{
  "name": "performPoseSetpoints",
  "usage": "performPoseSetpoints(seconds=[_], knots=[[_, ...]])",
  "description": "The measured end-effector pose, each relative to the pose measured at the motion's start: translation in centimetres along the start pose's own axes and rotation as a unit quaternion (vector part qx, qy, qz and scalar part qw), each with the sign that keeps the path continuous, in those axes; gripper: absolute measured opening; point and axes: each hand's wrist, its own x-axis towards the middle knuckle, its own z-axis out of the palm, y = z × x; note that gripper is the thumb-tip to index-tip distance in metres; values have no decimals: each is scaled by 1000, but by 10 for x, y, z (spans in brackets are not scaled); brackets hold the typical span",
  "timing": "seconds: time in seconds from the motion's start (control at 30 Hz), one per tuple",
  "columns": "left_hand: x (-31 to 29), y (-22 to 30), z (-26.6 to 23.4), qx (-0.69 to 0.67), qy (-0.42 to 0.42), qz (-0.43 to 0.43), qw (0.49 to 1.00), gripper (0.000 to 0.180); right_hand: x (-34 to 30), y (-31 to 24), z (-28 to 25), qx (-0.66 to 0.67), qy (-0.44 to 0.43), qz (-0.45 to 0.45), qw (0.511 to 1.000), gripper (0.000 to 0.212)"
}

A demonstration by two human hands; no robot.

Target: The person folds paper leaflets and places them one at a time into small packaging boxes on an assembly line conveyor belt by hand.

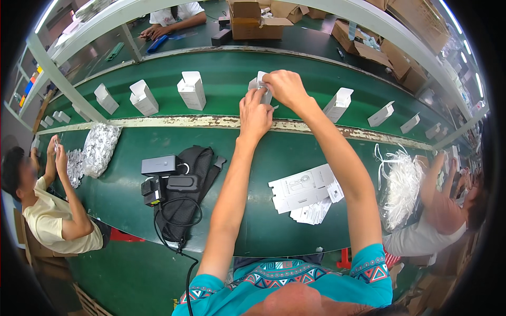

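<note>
Both my arms reach across the table to a small white box (253,83) standing with its top flaps up on the green belt. My left hand (255,115) grips the near side of this box, fingers curled over it. At its top right, my right hand (285,87) is closed with fingertips pressed together at the upper edge or flap. My hands hide most of the box and its inside. Nearer me on the table lie a flat unfolded white carton (301,187) and several printed white leaflets (312,211), beneath my right forearm.
More open white boxes (192,90) stand along the belt (221,73). Left lies a black bag (182,210) with cabled devices, plus a plastic-wrapped bundle (101,149). White straps (401,187) are heaped right. Co-workers sit at both sides. A metal frame (211,11) crosses above.
</note>
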Motion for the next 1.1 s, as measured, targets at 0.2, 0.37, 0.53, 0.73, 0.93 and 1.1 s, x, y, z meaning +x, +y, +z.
performPoseSetpoints(seconds=[0.2, 0.37, 0.53, 0.73, 0.93, 1.1], knots=[[1, -13, -2, -20, 91, -12, 996, 13, 15, -20, 9, -6, 9, 64, 998, 9], [3, -16, -4, -17, 115, -21, 993, 13, 17, -22, 10, -36, 4, -16, 999, 9], [3, -19, -5, -5, 130, -15, 991, 13, 22, -22, 16, 17, 21, 33, 999, 11], [2, -22, -10, -6, 140, -26, 990, 13, 18, -35, 9, 59, 6, -5, 998, 16], [1, -22, -10, 12, 145, -33, 989, 14, 31, -31, 18, 4, 17, -80, 997, 13], [0, -23, -11, 15, 146, -46, 988, 15, 40, -33, 24, -14, -47, -42, 998, 9]])
